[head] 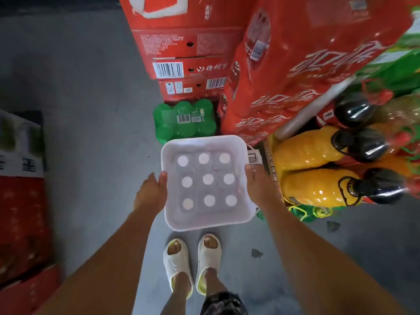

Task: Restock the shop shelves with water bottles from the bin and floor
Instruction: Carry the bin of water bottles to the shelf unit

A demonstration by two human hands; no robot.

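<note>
A white square plastic bin (204,220) sits low in front of my feet. Inside stand several water bottles (208,179) with white caps, in neat rows, seen from above. My left hand (151,192) grips the bin's left rim, thumb over the edge. My right hand (259,185) grips the right rim the same way. Whether the bin rests on the floor or hangs just above it, I cannot tell.
Stacked red drink cartons (186,53) and red shrink-wrapped cola packs (295,71) rise behind the bin. A green bottle pack (184,120) lies just beyond it. Orange and dark soda bottles (318,169) crowd the right. Red boxes (22,223) stand at the left. Grey concrete floor (91,155) lies between.
</note>
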